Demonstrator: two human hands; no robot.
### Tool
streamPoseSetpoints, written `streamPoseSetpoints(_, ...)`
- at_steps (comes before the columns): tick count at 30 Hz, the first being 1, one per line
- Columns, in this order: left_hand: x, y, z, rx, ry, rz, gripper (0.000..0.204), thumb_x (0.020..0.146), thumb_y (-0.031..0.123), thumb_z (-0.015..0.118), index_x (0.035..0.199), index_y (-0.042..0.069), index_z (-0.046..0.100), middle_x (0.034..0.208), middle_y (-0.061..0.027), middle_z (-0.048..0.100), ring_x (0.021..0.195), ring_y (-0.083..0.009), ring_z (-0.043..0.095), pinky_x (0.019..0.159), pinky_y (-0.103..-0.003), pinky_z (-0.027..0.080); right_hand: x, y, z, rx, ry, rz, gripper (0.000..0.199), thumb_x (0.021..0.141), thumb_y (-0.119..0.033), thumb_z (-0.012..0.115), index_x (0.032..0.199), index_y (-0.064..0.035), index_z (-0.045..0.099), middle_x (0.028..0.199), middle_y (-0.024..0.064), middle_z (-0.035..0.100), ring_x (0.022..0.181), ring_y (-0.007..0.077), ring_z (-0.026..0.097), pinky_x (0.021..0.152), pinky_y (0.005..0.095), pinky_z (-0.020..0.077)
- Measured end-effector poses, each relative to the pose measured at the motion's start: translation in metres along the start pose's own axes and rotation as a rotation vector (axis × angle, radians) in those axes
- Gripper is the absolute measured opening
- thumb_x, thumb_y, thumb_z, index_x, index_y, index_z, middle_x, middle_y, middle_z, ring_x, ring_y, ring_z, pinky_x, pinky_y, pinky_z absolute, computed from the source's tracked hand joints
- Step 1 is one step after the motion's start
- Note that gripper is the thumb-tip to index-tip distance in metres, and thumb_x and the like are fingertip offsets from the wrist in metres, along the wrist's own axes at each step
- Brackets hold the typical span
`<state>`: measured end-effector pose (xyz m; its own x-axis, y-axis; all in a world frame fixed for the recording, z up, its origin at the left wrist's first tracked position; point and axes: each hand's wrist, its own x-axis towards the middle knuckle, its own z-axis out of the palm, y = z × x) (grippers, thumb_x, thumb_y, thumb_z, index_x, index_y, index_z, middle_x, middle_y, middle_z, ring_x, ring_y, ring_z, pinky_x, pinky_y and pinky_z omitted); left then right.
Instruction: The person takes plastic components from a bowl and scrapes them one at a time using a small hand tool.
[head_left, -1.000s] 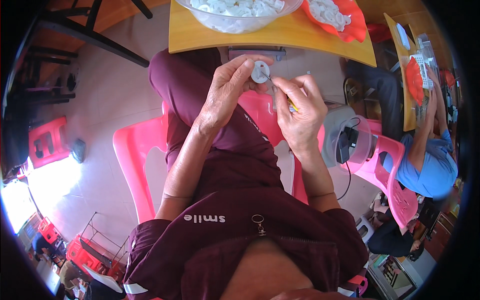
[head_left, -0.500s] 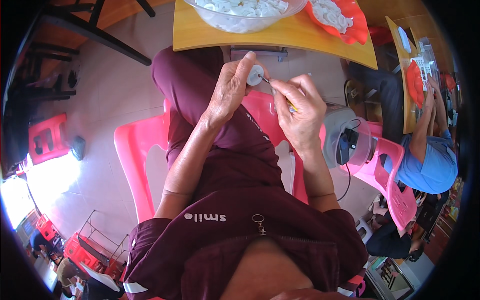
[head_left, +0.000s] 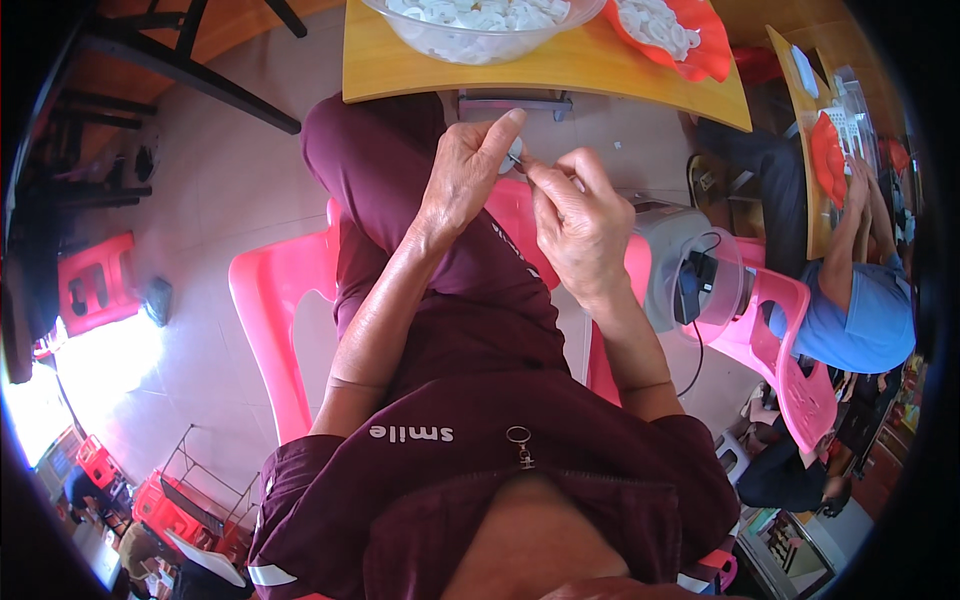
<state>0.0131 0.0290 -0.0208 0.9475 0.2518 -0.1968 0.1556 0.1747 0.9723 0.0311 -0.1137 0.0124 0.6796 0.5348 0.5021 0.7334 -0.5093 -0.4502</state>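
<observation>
Hands [head_left: 463, 170] [head_left: 585, 225] hold disc [head_left: 507, 162], tool [head_left: 516, 158]; bowl [head_left: 450, 48], dish [head_left: 715, 52]: white pieces [head_left: 485, 13].

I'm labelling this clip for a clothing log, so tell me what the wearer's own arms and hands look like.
Both the left hand and right hand are ungloved, and no watch or bracelet shows at either wrist. The forearms are bare. The dark maroon sleeves are short, ending around the elbows.
</observation>
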Motion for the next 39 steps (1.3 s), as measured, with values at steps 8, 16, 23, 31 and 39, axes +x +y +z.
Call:
streamPoseSetpoints(8, 0.001, -0.005, 0.004, 0.175, 0.109, 0.086, 0.045, 0.092, 0.031, 0.049, 0.071, -0.007, 0.062, 0.053, -0.0062, 0.052, 0.056, -0.0091, 0.049, 0.058, -0.03, 0.045, -0.003, -0.011, 0.003, -0.083, -0.134, 0.091, 0.02, 0.069, 0.002, 0.064, 0.086, -0.0093, 0.065, 0.076, 0.0054, 0.049, 0.057, 0.0253, 0.057, 0.049, 0.0377, 0.0435)
streamPoseSetpoints(16, -0.002, 0.011, -0.006, -0.039, 0.037, -0.049, 0.049, 0.093, 0.033, 0.045, 0.064, -0.002, 0.062, 0.051, 0.0005, 0.048, 0.048, -0.0071, 0.041, 0.047, -0.025, 0.033, 0.004, -0.001, -0.001, 0.326, -0.037, 0.134, 0.011, 0.074, 0.004, 0.064, 0.082, -0.0042, 0.063, 0.071, 0.0078, 0.052, 0.054, 0.0228, 0.055, 0.049, 0.0332, 0.0426)
streamPoseSetpoints(23, -0.01, 0.021, 0.002, -0.376, -0.121, -0.094, 0.039, 0.095, 0.031, 0.041, 0.075, 0.003, 0.058, 0.055, 0.0053, 0.04, 0.049, -0.0043, 0.033, 0.045, -0.019, 0.024, 0.01, 0.004, -0.005, 0.399, 0.03, 0.177, 0.019, 0.075, 0.004, 0.063, 0.093, 0.0008, 0.061, 0.075, 0.0076, 0.051, 0.062, 0.0157, 0.051, 0.055, 0.0265, 0.0412)
streamPoseSetpoints(31, -0.01, 0.009, 0.025, -0.148, 0.086, 0.167, 0.02, 0.094, 0.02, 0.047, 0.09, 0.001, 0.05, 0.07, -0.0006, 0.05, 0.058, -0.0096, 0.045, 0.052, -0.025, 0.039, 0.007, 0.008, 0.003, 0.704, -0.036, 0.439, 0.02, 0.079, 0.004, 0.06, 0.097, -0.0005, 0.056, 0.077, -0.0007, 0.048, 0.059, 0.0025, 0.045, 0.051, 0.0169, 0.0366)
streamPoseSetpoints(39, -0.018, 0.02, 0.033, 0.128, 0.115, 0.284, 0.016, 0.094, 0.016, 0.044, 0.092, 0.001, 0.049, 0.074, -0.0026, 0.048, 0.07, -0.0087, 0.042, 0.063, -0.024, 0.039, 0.007, 0.008, 0.005, 0.849, -0.001, 0.585, 0.011, 0.076, 0.002, 0.064, 0.083, -0.0012, 0.055, 0.064, -0.0042, 0.046, 0.059, 0.002, 0.041, 0.052, 0.0186, 0.0343)
